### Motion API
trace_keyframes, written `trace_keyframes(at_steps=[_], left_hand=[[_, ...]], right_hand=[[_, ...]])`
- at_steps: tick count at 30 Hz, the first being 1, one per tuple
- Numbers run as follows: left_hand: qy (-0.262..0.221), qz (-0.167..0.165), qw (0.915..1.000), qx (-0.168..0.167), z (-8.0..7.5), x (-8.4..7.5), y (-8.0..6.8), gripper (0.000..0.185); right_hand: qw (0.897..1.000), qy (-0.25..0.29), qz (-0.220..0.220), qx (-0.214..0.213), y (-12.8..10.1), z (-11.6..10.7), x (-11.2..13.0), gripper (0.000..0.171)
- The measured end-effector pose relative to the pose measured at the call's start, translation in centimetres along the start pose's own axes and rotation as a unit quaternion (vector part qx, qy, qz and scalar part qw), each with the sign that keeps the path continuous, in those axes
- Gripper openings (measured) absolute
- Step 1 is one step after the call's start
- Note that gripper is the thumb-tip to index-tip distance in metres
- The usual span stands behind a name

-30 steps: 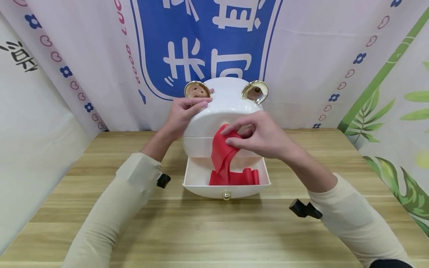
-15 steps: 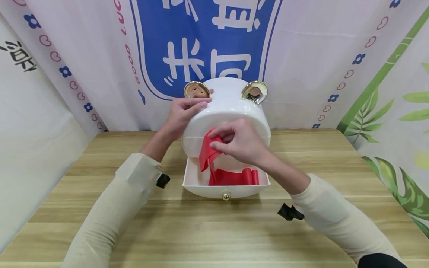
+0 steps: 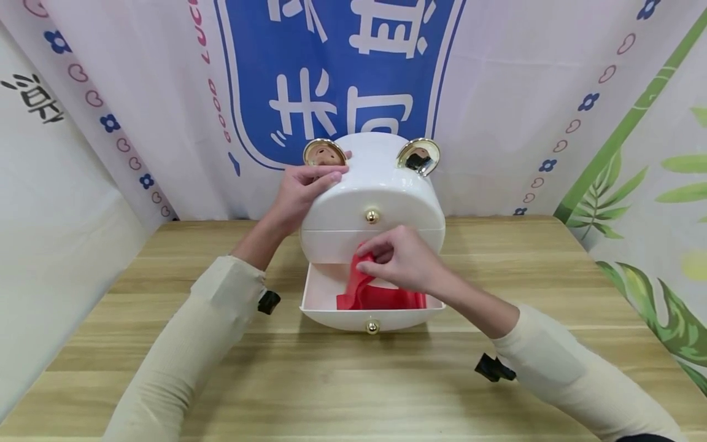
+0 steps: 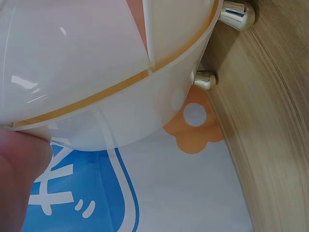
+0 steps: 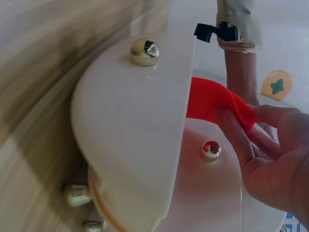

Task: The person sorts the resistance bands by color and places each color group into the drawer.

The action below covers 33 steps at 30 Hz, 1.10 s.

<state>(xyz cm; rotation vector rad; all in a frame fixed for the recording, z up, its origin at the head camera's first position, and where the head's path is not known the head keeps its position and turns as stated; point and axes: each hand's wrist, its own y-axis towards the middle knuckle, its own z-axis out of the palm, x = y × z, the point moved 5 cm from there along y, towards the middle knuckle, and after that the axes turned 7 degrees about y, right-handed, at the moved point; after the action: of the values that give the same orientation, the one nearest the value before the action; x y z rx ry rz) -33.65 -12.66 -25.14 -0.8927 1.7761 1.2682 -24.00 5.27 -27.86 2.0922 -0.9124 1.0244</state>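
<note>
A white storage box [image 3: 381,162] with two gold-rimmed ears stands on the table, its lower drawer [image 3: 337,318] pulled out. My left hand [image 3: 298,195] rests on the box's upper left side beside the left ear [image 3: 324,152], fingers mostly straight. In the left wrist view, part of that hand [image 4: 21,169] touches the box's edge. Over the drawer, my right hand [image 3: 405,258] pinches a wide red band [image 3: 358,279] between thumb and fingers. The band's other part lies folded inside the drawer. From the right wrist, the band [image 5: 205,99] arches up from behind the drawer front.
An upper drawer with a gold knob [image 3: 372,216] is closed above the open one. Short gold feet [image 4: 205,79] hold the box off the wooden table [image 3: 342,387]. A printed cloth [image 3: 486,110] hangs close behind the box.
My right hand moved left with the red band, then lowered toward the drawer, bringing the band's hanging end down into it. The upper knob came into sight. My left hand stayed put.
</note>
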Motion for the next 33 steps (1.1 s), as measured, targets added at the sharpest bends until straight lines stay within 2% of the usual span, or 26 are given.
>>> trace_keyframes(at_steps=[8, 14, 27, 33], left_hand=[[-0.014, 0.004, 0.9999, 0.002, 0.1, 0.0, -0.1, 0.019], [-0.022, 0.001, 0.9997, 0.005, 0.1, -0.1, -0.2, 0.019], [-0.031, 0.01, 0.9994, 0.007, 0.1, 0.0, 0.0, 0.018], [-0.033, 0.013, 0.9993, 0.01, 0.1, -0.1, 0.0, 0.018]], right_hand=[[0.997, -0.069, 0.019, 0.037, -1.5, -0.7, -1.5, 0.014], [0.99, -0.127, 0.023, 0.059, -2.6, -1.1, -2.2, 0.012], [0.982, -0.162, 0.063, 0.073, -3.4, -1.6, -3.8, 0.015], [0.972, -0.204, 0.065, 0.091, -3.5, -1.7, -3.8, 0.016]])
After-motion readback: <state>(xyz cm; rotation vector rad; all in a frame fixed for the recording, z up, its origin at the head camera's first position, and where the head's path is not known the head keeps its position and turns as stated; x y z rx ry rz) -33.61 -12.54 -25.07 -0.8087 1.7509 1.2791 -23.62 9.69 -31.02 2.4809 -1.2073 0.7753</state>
